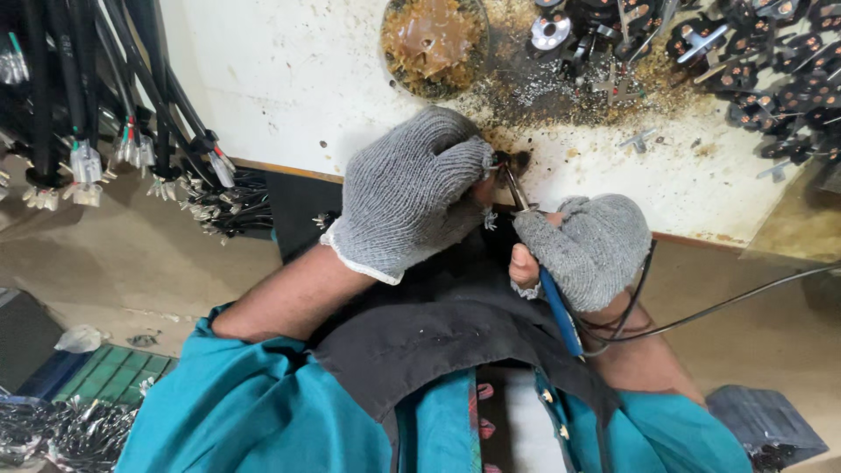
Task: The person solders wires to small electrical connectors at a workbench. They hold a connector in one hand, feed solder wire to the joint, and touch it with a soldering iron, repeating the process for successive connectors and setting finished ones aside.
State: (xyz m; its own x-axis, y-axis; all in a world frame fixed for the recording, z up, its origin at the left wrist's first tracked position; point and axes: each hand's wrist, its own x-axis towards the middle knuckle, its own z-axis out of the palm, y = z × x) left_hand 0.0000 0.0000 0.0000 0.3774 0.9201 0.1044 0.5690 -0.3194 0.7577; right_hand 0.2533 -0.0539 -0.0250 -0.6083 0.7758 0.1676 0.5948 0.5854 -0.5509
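Stained white bench (289, 88) ahead: my right hand (589, 250) grips the soldering iron (543, 263), pointing toward eleven o'clock at the small part (508, 161) pinched in my left hand (412, 188) (both gloved).

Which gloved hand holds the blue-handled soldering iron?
The right hand: the soldering iron runs through it, cord trailing behind. The left hand only pinches a small part at the tip.

Both gloved hands met close together; the left hand (412, 188) was curled shut, the right hand (589, 250) gripped, forearms bare.
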